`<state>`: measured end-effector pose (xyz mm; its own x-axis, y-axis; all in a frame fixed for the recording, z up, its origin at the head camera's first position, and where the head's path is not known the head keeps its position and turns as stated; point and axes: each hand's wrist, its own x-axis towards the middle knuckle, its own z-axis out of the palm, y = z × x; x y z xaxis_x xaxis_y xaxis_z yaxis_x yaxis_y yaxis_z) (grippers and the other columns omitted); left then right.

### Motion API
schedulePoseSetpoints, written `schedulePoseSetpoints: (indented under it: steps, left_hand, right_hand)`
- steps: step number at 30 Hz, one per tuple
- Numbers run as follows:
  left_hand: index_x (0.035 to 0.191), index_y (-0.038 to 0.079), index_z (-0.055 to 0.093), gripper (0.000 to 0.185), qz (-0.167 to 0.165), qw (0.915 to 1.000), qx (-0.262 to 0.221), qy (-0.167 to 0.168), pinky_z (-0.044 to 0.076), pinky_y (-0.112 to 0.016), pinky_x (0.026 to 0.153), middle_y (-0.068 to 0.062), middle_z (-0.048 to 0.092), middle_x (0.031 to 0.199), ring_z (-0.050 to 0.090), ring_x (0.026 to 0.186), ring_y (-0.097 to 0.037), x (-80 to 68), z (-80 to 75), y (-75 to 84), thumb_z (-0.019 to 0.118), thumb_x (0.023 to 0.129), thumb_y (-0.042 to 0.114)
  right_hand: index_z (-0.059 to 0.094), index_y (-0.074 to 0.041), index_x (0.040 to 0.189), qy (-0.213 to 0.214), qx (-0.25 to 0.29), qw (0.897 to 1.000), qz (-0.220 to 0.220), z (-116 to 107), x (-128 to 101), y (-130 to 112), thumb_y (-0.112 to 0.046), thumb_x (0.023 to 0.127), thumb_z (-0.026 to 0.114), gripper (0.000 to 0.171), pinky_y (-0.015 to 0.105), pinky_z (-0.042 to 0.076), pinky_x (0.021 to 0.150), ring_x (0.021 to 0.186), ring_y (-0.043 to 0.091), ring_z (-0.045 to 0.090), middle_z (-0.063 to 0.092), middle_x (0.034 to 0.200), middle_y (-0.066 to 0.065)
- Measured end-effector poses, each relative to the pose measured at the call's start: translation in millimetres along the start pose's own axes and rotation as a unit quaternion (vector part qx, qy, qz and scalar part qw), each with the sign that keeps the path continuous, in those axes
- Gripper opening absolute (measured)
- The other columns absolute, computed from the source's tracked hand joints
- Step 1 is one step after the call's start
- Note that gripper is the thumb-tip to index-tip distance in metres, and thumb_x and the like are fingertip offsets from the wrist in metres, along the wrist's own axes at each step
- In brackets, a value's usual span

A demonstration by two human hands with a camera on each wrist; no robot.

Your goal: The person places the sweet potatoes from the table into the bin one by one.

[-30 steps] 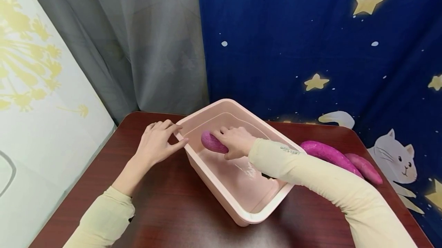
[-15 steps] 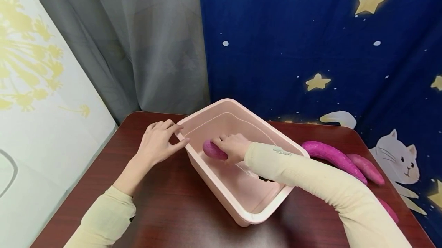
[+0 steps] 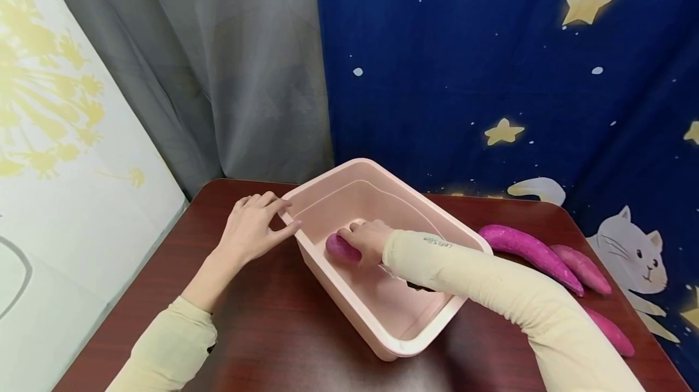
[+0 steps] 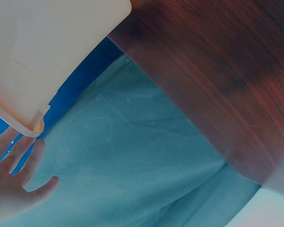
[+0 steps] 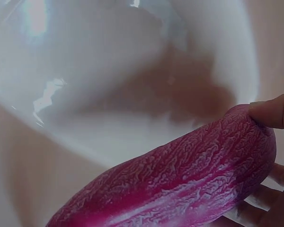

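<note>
Worktop (image 3: 262, 331): dark glossy wood, edges cut off.
Basin (image 3: 431, 328): pink plastic, rectangular, wet inside.
Right hand (image 3: 367, 240): inside basin, fingers curled round purple sweet potato (image 3: 340, 248), hiding most of it; skin rough, veined.
Left hand (image 3: 252, 228): fingers spread, touching basin rim.

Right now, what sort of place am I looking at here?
Probably a home corner set up for washing vegetables, not a real kitchen. A pink plastic basin sits on a dark wooden table, the right hand holds a purple sweet potato in it, and a starry cat curtain hangs behind.
</note>
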<state>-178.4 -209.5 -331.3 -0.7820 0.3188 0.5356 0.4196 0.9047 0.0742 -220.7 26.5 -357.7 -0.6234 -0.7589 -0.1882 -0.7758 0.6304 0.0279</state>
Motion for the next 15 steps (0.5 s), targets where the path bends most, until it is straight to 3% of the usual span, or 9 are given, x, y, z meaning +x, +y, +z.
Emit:
schedulePoseSetpoints:
  steps: [8, 15]
  left_hand:
    - [0.095, 0.013, 0.067, 0.043, -0.001, 1.0000, 0.003, -0.002, 0.036, -0.045, 0.076, 0.000, 0.053, 0.082, 0.049, 0.071, -0.021, 0.7, 0.8, 0.2, 0.059, 0.074, 0.051]
    - [0.094, 0.014, 0.067, 0.043, -0.002, 1.0000, 0.004, -0.003, 0.036, -0.044, 0.077, 0.001, 0.052, 0.081, 0.049, 0.070, -0.020, 0.6, 0.8, 0.1, 0.059, 0.074, 0.051]
  right_hand:
    - [0.043, -0.018, 0.123, -0.032, 0.010, 0.999, 0.004, 8.6, 2.9, 4.2, -0.031, 0.062, 0.075, 0.070, 0.032, 0.042, 0.065, 0.076, 0.017, 0.050, 0.048, 0.092, 0.001]
    - [0.041, -0.021, 0.124, -0.061, 0.054, 0.996, 0.030, 10.1, 2.9, 4.6, -0.024, 0.061, 0.077, 0.073, 0.030, 0.041, 0.067, 0.078, 0.018, 0.048, 0.046, 0.096, 0.001]
